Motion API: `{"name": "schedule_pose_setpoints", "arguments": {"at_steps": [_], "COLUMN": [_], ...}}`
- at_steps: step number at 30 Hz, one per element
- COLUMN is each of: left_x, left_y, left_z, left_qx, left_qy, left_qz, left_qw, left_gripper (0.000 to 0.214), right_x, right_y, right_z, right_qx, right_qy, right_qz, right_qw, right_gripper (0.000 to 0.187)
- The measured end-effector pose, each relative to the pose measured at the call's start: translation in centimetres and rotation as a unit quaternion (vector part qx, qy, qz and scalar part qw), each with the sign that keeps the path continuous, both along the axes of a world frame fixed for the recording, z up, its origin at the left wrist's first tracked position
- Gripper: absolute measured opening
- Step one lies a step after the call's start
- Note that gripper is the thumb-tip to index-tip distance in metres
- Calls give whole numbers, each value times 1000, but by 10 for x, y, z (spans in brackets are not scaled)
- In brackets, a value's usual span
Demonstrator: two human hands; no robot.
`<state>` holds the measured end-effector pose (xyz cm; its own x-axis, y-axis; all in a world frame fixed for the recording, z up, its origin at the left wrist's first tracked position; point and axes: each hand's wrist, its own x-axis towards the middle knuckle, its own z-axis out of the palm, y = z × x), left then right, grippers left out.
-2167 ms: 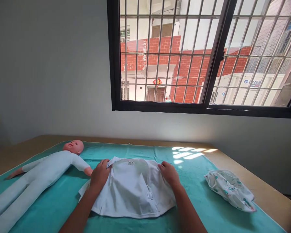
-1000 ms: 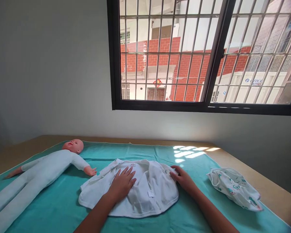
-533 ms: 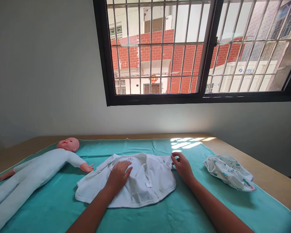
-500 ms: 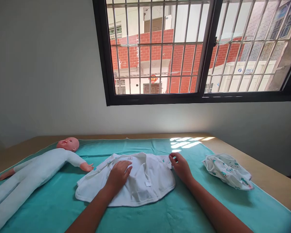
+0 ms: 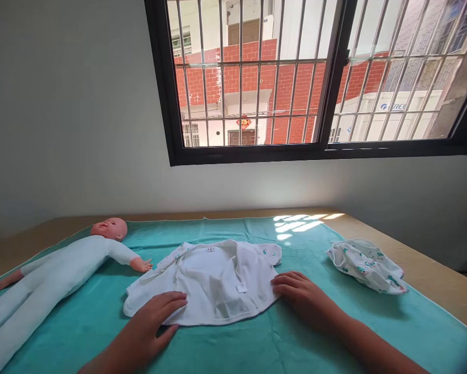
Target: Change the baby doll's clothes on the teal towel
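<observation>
Touching shirt (image 5: 213,280) hem: hands (image 5: 155,318) (image 5: 300,296) flat

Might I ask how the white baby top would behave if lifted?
The white baby top would probably droop: it lies flat with soft wrinkles. It looks thin, so likely light. On the teal towel it should hardly slide.

Outside the window (image 5: 327,151), 2 o'clock: blue letters "REE" on white unit (image 5: 394,107), start cut off. Red diamond sign (image 5: 243,123), 12 o'clock, and neck label (image 5: 210,249) on white garment (image 5: 213,285), 6 o'clock: unreadable.
</observation>
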<state>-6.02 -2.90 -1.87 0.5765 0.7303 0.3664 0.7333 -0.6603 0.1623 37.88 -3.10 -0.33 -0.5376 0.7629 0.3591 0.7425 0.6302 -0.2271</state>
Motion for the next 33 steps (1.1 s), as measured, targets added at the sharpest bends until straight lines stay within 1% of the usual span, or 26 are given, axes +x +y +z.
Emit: {"name": "schedule_pose_setpoints", "arguments": {"at_steps": [2,5,7,11,14,17,22,27,30,32,33], "left_x": [-1,-3,-4,-1,3,7,10,6,2,0,-1], "left_y": [4,7,8,6,5,3,0,4,7,8,9], "left_z": [-1,-4,-7,-5,-1,3,8,3,-3,-5,-6], "left_qx": [29,84,109,118,105,101,132,179,191,187,185], "left_qy": [16,28,15,-68,-116,-116,-117,-100,-78,-69,-68], "left_qz": [-9,-25,-18,28,38,25,8,-5,-1,1,2], "left_qw": [999,996,994,990,987,988,984,979,978,980,980], "left_gripper": [39,36,33,26,23,19,16,14,24,33,33], "right_x": [-3,-2,2,10,7,1,-5,-1,1,2,3], "right_y": [0,-1,-2,0,1,1,-1,-1,-1,-1,-1], "right_z": [2,3,0,-9,-10,-8,-4,-4,-8,-9,-10], "right_qx": [-4,-36,-45,-5,15,31,78,29,22,21,22], "right_qy": [-5,18,30,-1,-33,-61,-84,-68,-54,-48,-47], "right_qz": [15,30,22,7,16,27,42,14,-20,-53,-71], "right_qw": [1000,999,998,1000,999,997,992,997,998,997,996], "right_gripper": [31,29,28,29,28,27,31,39,44,42,39]}}
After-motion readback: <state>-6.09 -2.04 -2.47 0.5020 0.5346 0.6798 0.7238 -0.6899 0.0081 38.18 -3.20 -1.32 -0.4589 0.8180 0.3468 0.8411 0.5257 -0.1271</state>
